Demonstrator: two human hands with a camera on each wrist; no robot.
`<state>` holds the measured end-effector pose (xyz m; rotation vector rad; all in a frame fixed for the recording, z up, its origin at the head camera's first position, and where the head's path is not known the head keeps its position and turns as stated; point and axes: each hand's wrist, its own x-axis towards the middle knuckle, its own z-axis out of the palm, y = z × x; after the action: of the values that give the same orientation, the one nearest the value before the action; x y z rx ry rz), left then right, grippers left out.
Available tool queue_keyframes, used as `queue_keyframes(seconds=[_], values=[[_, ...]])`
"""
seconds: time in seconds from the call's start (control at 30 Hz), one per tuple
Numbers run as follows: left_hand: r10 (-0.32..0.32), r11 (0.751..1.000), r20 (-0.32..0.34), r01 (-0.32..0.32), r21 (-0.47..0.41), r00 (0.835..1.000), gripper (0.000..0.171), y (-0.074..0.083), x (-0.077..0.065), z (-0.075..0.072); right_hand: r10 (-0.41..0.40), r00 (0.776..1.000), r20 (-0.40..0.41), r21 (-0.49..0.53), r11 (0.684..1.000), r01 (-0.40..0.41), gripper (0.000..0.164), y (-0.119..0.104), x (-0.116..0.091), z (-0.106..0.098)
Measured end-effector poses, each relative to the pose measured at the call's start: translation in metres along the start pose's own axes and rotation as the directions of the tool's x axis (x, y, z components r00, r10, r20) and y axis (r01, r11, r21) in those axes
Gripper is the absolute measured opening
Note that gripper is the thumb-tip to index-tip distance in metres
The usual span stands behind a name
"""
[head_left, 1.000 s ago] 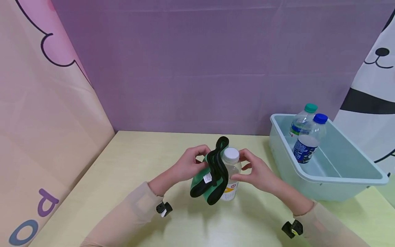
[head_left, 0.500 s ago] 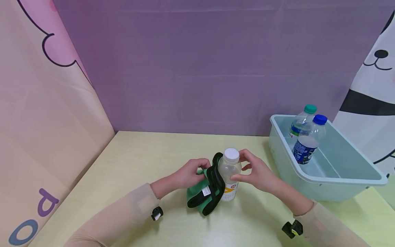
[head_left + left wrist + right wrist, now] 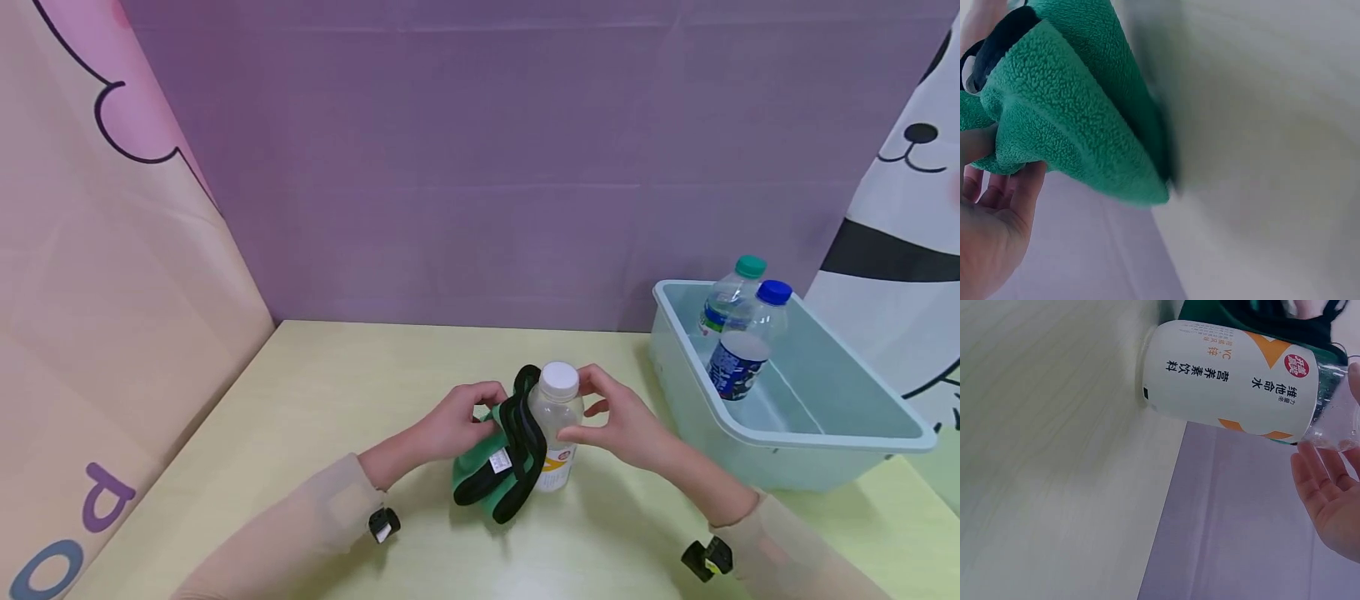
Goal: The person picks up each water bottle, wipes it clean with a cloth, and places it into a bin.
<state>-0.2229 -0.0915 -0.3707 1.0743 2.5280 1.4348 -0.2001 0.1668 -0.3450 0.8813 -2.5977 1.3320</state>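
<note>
A folded green cloth with black edging and a small white tag is pinched by my left hand, its folds against the left side of a clear bottle. That bottle stands upright on the table, with a white cap and a white-and-orange label. Around its right side, the thumb and fingers of my right hand hold the upper body. In the left wrist view the cloth hangs in a fold from thumb and fingers, its lower end close to the tabletop.
At the right stands a pale blue plastic bin. Inside it are a bottle with a blue cap and one with a green cap. A purple backdrop rises behind the pale wooden table.
My left hand has moved the cloth down along the bottle's side, from near the cap to lower on the body; it then barely moves. The right hand and bottle stay in place.
</note>
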Motion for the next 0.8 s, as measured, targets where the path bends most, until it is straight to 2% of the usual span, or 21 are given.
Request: queue_keyframes(seconds=[0.3,0.47,0.6,0.8], values=[[0.024,0.991,-0.104,-0.037,-0.129,0.994,0.014,0.021,0.007,-0.009,-0.018,1.000,-0.002,0.006,1.000,0.018,0.052,0.002,-0.001,0.000],[0.033,0.984,-0.126,-0.054,-0.168,0.991,0.010,0.029,0.010,-0.013,-0.020,1.000,-0.003,0.013,1.000,0.020,0.052,0.002,0.000,0.001],[0.033,0.985,-0.124,-0.054,-0.166,0.992,0.011,0.028,0.011,-0.013,-0.018,1.000,-0.001,0.010,1.000,0.018,0.052,0.001,0.000,0.001],[0.026,0.988,-0.108,-0.042,-0.146,0.994,0.016,0.020,0.010,-0.007,-0.023,1.000,0.000,0.006,1.000,0.023,0.052,0.000,0.000,0.000]])
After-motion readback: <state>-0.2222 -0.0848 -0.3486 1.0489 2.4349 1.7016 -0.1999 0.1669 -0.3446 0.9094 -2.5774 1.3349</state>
